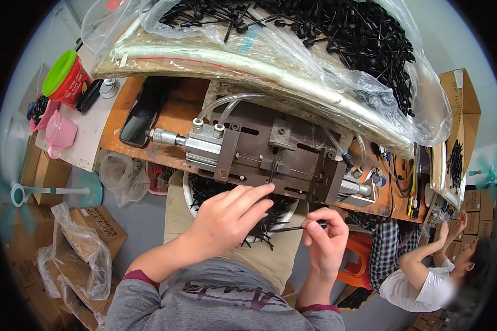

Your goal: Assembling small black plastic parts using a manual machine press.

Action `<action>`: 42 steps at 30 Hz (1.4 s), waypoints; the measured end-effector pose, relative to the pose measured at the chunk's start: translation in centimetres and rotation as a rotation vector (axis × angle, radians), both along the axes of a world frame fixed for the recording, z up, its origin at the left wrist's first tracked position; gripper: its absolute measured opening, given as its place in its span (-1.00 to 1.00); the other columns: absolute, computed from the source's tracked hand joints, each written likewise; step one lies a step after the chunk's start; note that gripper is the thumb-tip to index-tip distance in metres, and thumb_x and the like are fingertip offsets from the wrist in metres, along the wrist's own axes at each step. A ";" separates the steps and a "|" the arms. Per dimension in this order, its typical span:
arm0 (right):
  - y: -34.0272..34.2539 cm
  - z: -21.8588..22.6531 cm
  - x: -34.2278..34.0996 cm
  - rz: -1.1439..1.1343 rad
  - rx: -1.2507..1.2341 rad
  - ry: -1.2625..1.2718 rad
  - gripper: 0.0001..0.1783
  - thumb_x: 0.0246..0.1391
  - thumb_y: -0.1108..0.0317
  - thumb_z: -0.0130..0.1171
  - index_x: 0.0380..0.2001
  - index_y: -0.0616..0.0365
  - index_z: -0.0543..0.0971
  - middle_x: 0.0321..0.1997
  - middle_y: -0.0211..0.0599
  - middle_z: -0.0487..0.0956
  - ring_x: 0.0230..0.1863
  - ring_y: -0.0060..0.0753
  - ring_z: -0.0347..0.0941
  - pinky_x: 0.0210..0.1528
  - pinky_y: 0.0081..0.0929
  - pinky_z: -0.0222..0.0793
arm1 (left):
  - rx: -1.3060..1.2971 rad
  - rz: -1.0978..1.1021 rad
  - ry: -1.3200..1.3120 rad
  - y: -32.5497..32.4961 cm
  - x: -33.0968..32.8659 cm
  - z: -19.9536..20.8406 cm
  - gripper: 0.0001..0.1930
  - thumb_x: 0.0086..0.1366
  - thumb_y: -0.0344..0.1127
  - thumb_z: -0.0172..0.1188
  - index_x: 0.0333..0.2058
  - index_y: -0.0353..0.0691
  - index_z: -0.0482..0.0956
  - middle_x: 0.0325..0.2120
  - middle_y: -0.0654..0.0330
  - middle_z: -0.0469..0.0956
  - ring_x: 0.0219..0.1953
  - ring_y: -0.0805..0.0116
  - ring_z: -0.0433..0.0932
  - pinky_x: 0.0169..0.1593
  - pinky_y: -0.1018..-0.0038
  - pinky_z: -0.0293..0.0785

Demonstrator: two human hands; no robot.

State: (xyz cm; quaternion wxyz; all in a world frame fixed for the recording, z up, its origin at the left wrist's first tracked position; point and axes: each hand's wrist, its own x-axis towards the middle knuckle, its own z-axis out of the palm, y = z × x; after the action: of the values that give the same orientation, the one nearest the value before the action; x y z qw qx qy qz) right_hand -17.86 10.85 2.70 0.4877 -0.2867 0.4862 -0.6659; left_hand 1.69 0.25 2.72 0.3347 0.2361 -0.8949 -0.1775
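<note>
My left hand (232, 218) reaches up to the front of a dark metal fixture (254, 118), its thumb hidden underneath. A thin black stem (273, 175) runs from its fingertips into the small block at the fixture's middle, and the fingers appear closed on it. Lower and to the right, my right hand (326, 237) pinches a thin black plastic rod (287, 229) that points left. Beneath both hands a white-rimmed basin (189, 196) on my lap holds many similar black rods. Silver air cylinders (203, 150) sit at both ends of the fixture, with clear hoses attached.
Behind the fixture, a plastic-lined tray (232, 58) is heaped with black stemmed parts (364, 44). A black phone (141, 118) lies on the wooden bench at left, near a red bucket (74, 83) and pink cup (61, 129). Another person (425, 276) works at right, beside an orange stool (358, 262).
</note>
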 end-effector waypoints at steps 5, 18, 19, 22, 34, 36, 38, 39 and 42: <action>1.1 0.7 -0.3 -0.041 -0.092 0.017 -0.81 -0.06 0.76 0.21 -0.32 0.40 0.56 -0.36 -0.08 0.58 -0.55 -0.53 0.47 -0.56 -0.71 0.37 | -0.137 0.076 -0.068 -0.3 -1.5 -1.7 -0.81 0.07 -0.44 0.26 -0.31 -0.36 0.59 0.04 0.02 0.53 -0.34 0.29 0.58 -0.22 0.42 0.50; 1.0 1.6 0.2 -0.091 -0.334 0.225 -0.72 0.06 0.50 0.16 -0.18 0.50 0.47 0.13 0.38 0.36 -0.11 0.13 0.59 -0.24 -0.25 0.67 | -0.062 0.087 -0.167 -0.9 -2.0 -0.7 -0.82 0.02 -0.45 0.26 -0.33 -0.27 0.64 0.03 0.12 0.56 -0.62 0.39 0.41 -0.44 0.53 0.39; 0.7 1.9 0.6 -0.112 -0.344 0.232 -0.75 0.03 0.56 0.18 -0.21 0.49 0.47 0.16 0.39 0.32 -0.11 0.13 0.60 -0.25 -0.26 0.67 | -0.058 0.089 -0.173 -0.9 -2.0 -0.7 -0.82 0.02 -0.45 0.26 -0.33 -0.27 0.64 0.03 0.13 0.56 -0.64 0.39 0.39 -0.46 0.53 0.38; 0.3 2.0 1.1 -0.073 -0.290 0.313 -0.70 -0.15 0.71 0.27 -0.28 0.41 0.47 0.23 0.40 0.26 -0.07 0.13 0.58 -0.18 -0.29 0.66 | -0.060 0.095 -0.184 -0.9 -1.9 -0.6 -0.82 0.03 -0.44 0.27 -0.32 -0.26 0.65 0.02 0.14 0.57 -0.66 0.39 0.36 -0.49 0.54 0.37; -1.4 0.3 2.0 -0.014 -0.324 1.251 -0.68 -0.28 0.60 0.42 -0.33 0.28 0.65 -0.06 -0.01 0.60 -0.14 -0.17 0.61 -0.16 -0.42 0.57 | -0.037 0.078 -0.151 -1.0 -1.6 -1.0 -0.78 -0.01 -0.43 0.32 -0.31 -0.25 0.65 0.03 0.18 0.57 -0.65 0.38 0.40 -0.48 0.53 0.41; -1.9 0.6 2.2 0.004 -0.316 1.272 -0.67 -0.30 0.60 0.43 -0.33 0.28 0.65 -0.06 -0.02 0.61 -0.13 -0.15 0.60 -0.15 -0.41 0.56 | -0.009 0.060 -0.138 -1.2 -1.4 -0.8 -0.78 -0.01 -0.41 0.33 -0.31 -0.24 0.65 0.03 0.18 0.57 -0.65 0.38 0.41 -0.47 0.52 0.41; -2.1 0.3 2.1 -0.008 -0.329 1.314 -0.68 -0.30 0.60 0.42 -0.34 0.28 0.64 -0.04 -0.03 0.60 -0.14 -0.14 0.60 -0.15 -0.40 0.55 | 0.027 0.037 -0.139 -0.7 -0.9 -0.5 -0.77 -0.01 -0.39 0.35 -0.31 -0.22 0.64 0.02 0.19 0.57 -0.64 0.37 0.43 -0.47 0.51 0.42; -2.3 0.2 2.0 -0.012 -0.335 1.336 -0.69 -0.29 0.59 0.42 -0.34 0.28 0.64 -0.03 -0.03 0.60 -0.15 -0.14 0.60 -0.15 -0.40 0.54 | 0.046 -0.016 -0.158 -0.5 -0.5 -0.2 -0.80 0.01 -0.39 0.31 -0.32 -0.23 0.62 0.00 0.15 0.57 -0.62 0.37 0.47 -0.45 0.50 0.43; -2.9 -0.4 2.0 0.002 -0.283 1.410 -0.72 -0.24 0.55 0.39 -0.34 0.26 0.61 0.02 -0.06 0.59 -0.17 -0.16 0.60 -0.19 -0.43 0.51 | 0.164 -0.191 -0.244 0.4 1.4 0.2 -0.85 0.08 -0.37 0.25 -0.35 -0.25 0.57 -0.06 0.09 0.59 -0.51 0.31 0.61 -0.40 0.44 0.50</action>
State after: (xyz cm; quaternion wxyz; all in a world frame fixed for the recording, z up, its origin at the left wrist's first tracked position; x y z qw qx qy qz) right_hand -15.85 7.94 2.32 0.0164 -0.7095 0.5943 -0.3784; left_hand 3.10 0.68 2.89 0.1849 0.1965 -0.9297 -0.2508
